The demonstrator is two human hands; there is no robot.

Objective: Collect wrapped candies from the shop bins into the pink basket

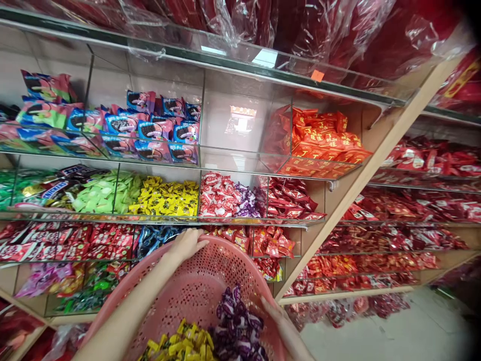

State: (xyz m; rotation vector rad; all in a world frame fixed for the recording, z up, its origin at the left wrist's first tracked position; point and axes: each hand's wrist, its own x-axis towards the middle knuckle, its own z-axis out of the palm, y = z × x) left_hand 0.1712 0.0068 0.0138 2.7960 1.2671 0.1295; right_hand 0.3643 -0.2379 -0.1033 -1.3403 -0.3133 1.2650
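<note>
Pink basket [188, 296], bottom cut off, left fingers [201, 244] closed on its rim, right fingers [269, 307] partly hidden, grip unclear.

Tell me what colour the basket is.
The basket is pink; the head view, the only one, shows it clearly.

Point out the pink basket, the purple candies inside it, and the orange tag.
Pink basket [176, 291]: head view, inner wall.
Purple candies [240, 326]: head view, pile's middle.
Orange tag [317, 75]: head view, its centre.
</note>
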